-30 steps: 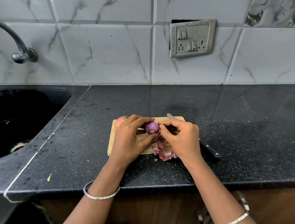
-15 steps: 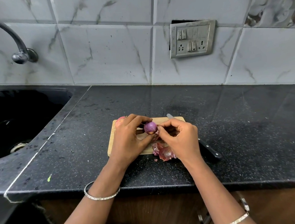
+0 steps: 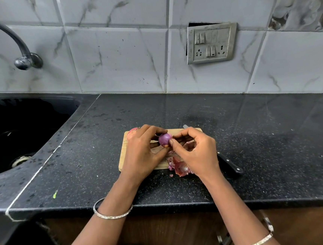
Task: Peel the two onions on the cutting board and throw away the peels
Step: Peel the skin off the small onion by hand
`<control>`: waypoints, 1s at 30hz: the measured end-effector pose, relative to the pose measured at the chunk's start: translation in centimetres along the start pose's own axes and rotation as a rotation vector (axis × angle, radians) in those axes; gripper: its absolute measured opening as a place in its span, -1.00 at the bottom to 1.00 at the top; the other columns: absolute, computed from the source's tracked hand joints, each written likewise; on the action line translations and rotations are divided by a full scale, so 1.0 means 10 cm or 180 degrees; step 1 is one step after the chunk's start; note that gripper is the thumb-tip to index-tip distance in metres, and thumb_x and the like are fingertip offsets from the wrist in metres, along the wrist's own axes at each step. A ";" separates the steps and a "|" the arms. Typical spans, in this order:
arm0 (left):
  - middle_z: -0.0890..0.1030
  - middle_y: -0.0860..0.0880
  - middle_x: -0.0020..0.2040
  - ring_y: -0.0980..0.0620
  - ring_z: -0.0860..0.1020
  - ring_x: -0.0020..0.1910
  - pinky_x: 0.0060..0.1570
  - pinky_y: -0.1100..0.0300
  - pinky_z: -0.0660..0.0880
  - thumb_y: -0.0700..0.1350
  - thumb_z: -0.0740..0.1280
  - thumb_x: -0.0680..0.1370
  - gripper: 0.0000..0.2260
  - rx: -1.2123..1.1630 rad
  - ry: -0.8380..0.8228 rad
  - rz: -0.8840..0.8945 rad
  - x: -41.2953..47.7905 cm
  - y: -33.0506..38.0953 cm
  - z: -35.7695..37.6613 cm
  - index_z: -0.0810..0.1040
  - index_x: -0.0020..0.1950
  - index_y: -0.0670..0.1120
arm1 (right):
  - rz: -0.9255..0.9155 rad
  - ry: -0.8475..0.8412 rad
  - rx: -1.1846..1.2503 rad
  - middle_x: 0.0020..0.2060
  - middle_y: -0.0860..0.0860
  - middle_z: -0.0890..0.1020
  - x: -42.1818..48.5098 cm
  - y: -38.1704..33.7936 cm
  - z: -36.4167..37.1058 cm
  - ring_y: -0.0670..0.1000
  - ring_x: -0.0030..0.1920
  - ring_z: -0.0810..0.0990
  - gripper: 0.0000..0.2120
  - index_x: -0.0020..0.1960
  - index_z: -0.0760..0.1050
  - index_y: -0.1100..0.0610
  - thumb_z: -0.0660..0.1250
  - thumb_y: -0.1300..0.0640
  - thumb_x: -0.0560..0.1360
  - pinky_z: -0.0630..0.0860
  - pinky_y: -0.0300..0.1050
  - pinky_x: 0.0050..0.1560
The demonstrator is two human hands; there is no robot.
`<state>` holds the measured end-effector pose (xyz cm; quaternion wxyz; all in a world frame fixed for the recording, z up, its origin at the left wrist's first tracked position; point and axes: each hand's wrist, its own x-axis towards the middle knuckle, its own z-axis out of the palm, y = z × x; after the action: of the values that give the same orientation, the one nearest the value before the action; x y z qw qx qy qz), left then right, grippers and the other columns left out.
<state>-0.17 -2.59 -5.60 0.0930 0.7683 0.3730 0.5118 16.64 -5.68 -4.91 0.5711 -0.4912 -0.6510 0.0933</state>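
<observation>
1. Head view: my left hand (image 3: 140, 153) holds the small purple onion (image 3: 165, 138) just above the cutting board (image 3: 123, 159). Its fingers (image 3: 153, 130) curl over the onion's far side, and the thumb comes up from below.
2. My right hand (image 3: 196, 152) meets it from the right. Thumb and forefinger are drawn narrow, with the fingertips (image 3: 171, 142) touching the onion's lower right side. The other fingers are loosely curled and hold nothing.
3. The relation that matters: the onion lies directly left of my right fingertips, in contact. Its brownish stub end points down, toward the near edge of the table. I judge that any scrap left there should strip rightward and toward me, away from the holding hand. The right hand is the one placed to pull.
4. The second onion (image 3: 133, 131) sits at the board's far left corner, mostly hidden behind my left hand. I cannot tell whether it is peeled.
5. The peels (image 3: 179, 168) lie at the board's near right corner and spill onto the table under my right hand. A knife (image 3: 229, 164) lies just right of the board, handle toward the table's near edge.
6. The held onion looks nearly bare, so I judge this peel almost finished. The peels have not been thrown away, and no bin is in view.
</observation>
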 end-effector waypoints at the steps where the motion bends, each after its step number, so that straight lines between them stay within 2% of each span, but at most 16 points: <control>1: 0.59 0.08 0.01 0.14 0.61 -0.04 -0.05 0.09 0.64 -0.19 0.58 0.39 -0.68 0.0011 0.0002 0.0004 0.00 0.00 0.00 0.63 0.10 -0.07 | -0.0004 -0.0031 -0.0024 -0.20 -0.21 0.66 0.00 0.02 0.00 -0.36 -0.11 0.61 -0.92 -0.11 0.67 0.14 0.55 0.19 0.45 0.56 -0.24 0.05; 3: 0.59 0.08 0.01 0.16 0.60 -0.04 -0.04 0.16 0.63 -0.18 0.59 0.38 -0.68 0.0021 0.0021 0.0011 0.00 0.00 -0.02 0.64 0.09 -0.07 | 0.0071 -0.0135 0.0002 -0.20 -0.19 0.67 0.01 0.06 0.00 -0.43 -0.04 0.55 -0.94 -0.11 0.67 0.13 0.53 0.17 0.48 0.50 -0.23 0.16; 7: 0.60 0.08 0.01 0.23 0.57 0.01 0.00 0.35 0.56 -0.19 0.59 0.40 -0.69 -0.0024 0.0045 0.0061 0.01 0.01 -0.02 0.65 0.10 -0.08 | 0.0161 -0.0279 0.0101 -0.12 -0.08 0.68 0.03 0.09 0.01 -0.49 0.02 0.49 -0.95 -0.06 0.64 0.17 0.46 0.19 0.54 0.41 -0.47 0.04; 10: 0.62 0.08 0.02 0.24 0.56 0.05 0.05 0.46 0.49 -0.20 0.60 0.40 -0.68 -0.0064 0.0049 0.0044 0.01 0.00 0.00 0.66 0.12 -0.09 | 0.0188 -0.0281 0.0111 -0.10 -0.11 0.66 0.03 0.10 0.03 -0.47 0.02 0.50 -0.98 -0.04 0.62 0.15 0.42 0.20 0.57 0.47 -0.39 -0.06; 12: 0.63 0.08 0.03 0.22 0.59 0.04 0.06 0.45 0.50 -0.19 0.60 0.40 -0.67 -0.0148 0.0020 0.0005 0.02 -0.01 0.00 0.66 0.13 -0.08 | 0.0211 -0.0243 0.0071 -0.10 -0.19 0.63 0.03 0.12 0.05 -0.38 0.02 0.54 -0.97 -0.04 0.60 0.10 0.41 0.19 0.57 0.52 -0.27 -0.07; 15: 0.63 0.09 0.05 0.16 0.63 0.03 0.01 0.36 0.59 -0.24 0.60 0.40 -0.65 -0.0396 -0.0046 -0.0117 0.02 -0.02 0.01 0.67 0.15 -0.08 | 0.0182 -0.0131 -0.0067 -0.11 -0.28 0.57 0.02 0.16 0.06 -0.28 0.00 0.56 -0.97 -0.03 0.59 0.11 0.39 0.21 0.57 0.53 -0.21 -0.05; 17: 0.63 0.08 0.06 0.12 0.64 0.04 -0.02 0.31 0.62 -0.29 0.59 0.40 -0.64 -0.0558 -0.0091 -0.0203 0.02 -0.04 0.02 0.66 0.16 -0.09 | 0.0197 -0.0065 -0.0111 -0.10 -0.19 0.61 0.03 0.18 0.05 -0.17 -0.02 0.60 -0.99 -0.01 0.58 0.11 0.38 0.19 0.58 0.53 -0.21 -0.07; 19: 0.64 0.08 0.07 0.11 0.64 0.06 -0.04 0.33 0.61 -0.30 0.59 0.40 -0.63 -0.0587 -0.0124 -0.0230 0.02 -0.04 0.01 0.66 0.18 -0.09 | 0.0264 0.0011 -0.0120 -0.05 -0.07 0.65 0.04 0.19 0.03 -0.09 0.00 0.61 -0.99 0.01 0.57 0.10 0.38 0.17 0.59 0.49 -0.34 -0.10; 22: 0.65 0.07 0.07 0.13 0.63 0.06 -0.07 0.36 0.60 -0.29 0.59 0.40 -0.62 -0.0549 -0.0145 -0.0216 0.03 -0.04 0.00 0.66 0.19 -0.09 | 0.0386 0.0177 -0.0197 -0.03 -0.04 0.67 0.05 0.21 0.02 -0.15 -0.06 0.61 -0.93 0.02 0.59 0.10 0.40 0.22 0.55 0.46 -0.41 -0.10; 24: 0.64 0.07 0.06 0.14 0.63 0.05 -0.09 0.37 0.60 -0.28 0.60 0.39 -0.61 -0.0548 -0.0124 -0.0244 0.02 -0.04 0.01 0.66 0.18 -0.09 | 0.0441 0.0174 -0.0213 -0.04 -0.07 0.67 0.06 0.20 0.00 -0.17 -0.08 0.61 -0.78 0.05 0.60 0.06 0.37 0.32 0.50 0.50 -0.35 -0.09; 26: 0.64 0.09 0.05 0.15 0.63 0.03 -0.09 0.33 0.62 -0.27 0.61 0.38 -0.60 -0.0510 -0.0081 -0.0286 0.03 -0.05 0.02 0.67 0.17 -0.07 | 0.0436 0.0108 -0.0169 -0.02 -0.13 0.67 0.06 0.17 -0.01 -0.17 -0.03 0.62 -0.73 0.05 0.63 0.02 0.36 0.33 0.47 0.57 -0.23 -0.04; 28: 0.63 0.10 0.03 0.15 0.63 0.02 -0.09 0.29 0.64 -0.26 0.62 0.36 -0.60 -0.0477 -0.0045 -0.0308 0.03 -0.05 0.03 0.67 0.16 -0.07 | 0.0379 0.0051 -0.0067 -0.04 -0.21 0.67 0.05 0.12 -0.01 -0.22 0.11 0.61 -0.80 0.00 0.68 0.00 0.42 0.26 0.49 0.58 -0.13 0.10; 30: 0.64 0.08 0.03 0.14 0.64 0.00 -0.09 0.28 0.65 -0.24 0.63 0.36 -0.60 -0.0486 -0.0027 -0.0316 0.03 -0.05 0.03 0.66 0.16 -0.07 | 0.0353 -0.0056 0.0038 -0.10 -0.37 0.66 0.04 0.06 -0.01 -0.28 0.19 0.57 -0.87 0.00 0.71 -0.01 0.48 0.18 0.50 0.52 -0.03 0.27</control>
<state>-0.12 -2.00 -5.78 0.1781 0.7417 0.3701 0.5303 17.10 -5.12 -5.05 0.5623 -0.5223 -0.6272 0.1331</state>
